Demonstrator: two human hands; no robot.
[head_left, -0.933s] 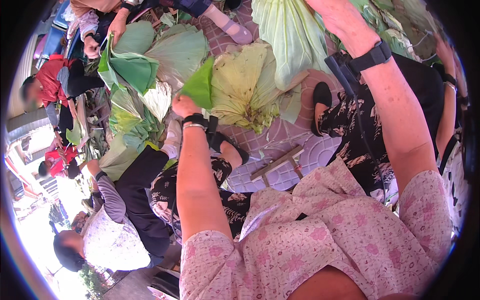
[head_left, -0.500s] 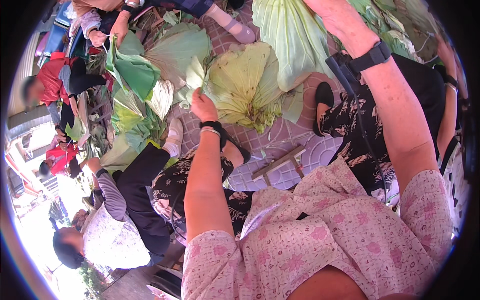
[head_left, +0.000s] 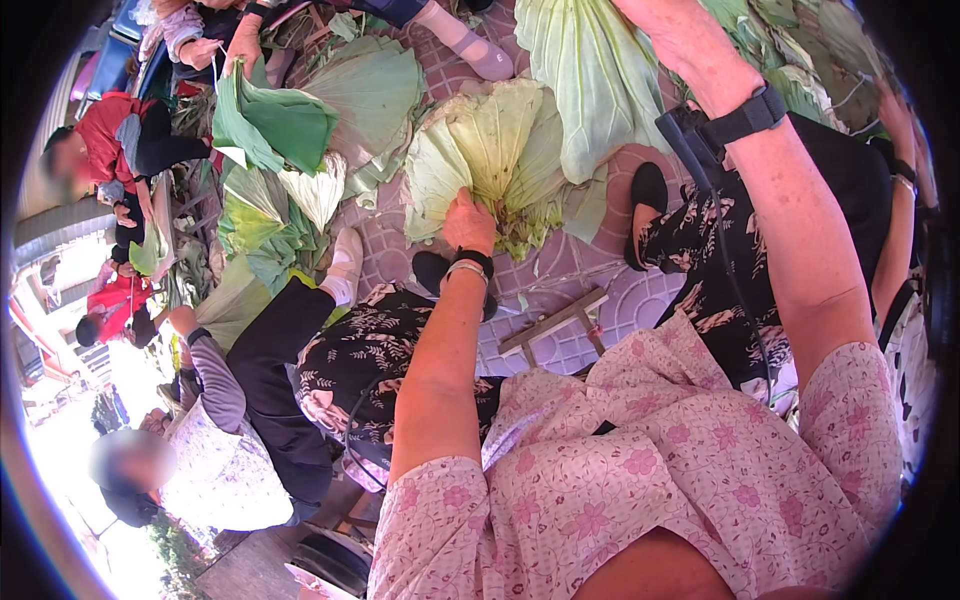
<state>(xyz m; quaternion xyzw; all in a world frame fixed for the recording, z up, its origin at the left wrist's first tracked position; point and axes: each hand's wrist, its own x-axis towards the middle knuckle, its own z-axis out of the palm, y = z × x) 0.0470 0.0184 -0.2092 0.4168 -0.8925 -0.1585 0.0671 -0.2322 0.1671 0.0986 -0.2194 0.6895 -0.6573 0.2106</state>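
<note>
Yellowish-green lotus leaves [head_left: 500,130] lie fanned out on the paving in front of me, brown and torn around their near middle. Over their near left part is my left hand [head_left: 470,222], its fingers curled closed against a leaf; the fingertips are partly hidden. My right hand [head_left: 655,20] is cut off by the top edge of the view. A big pale green folded lotus leaf [head_left: 590,90] hangs from it, the fingers themselves out of sight. That leaf overlaps the right side of the fanned ones.
A small wooden stool [head_left: 555,325] stands between my legs. At the upper left another person's hand [head_left: 243,45] holds a dark green leaf [head_left: 275,120]. More leaves [head_left: 260,215] are heaped on the left. Co-workers sit close on the left and right.
My left hand has moved right and nearer, from the left edge of the fanned leaves onto them. My right hand and its leaf have barely shifted. The other person's dark green leaf has spread wider.
</note>
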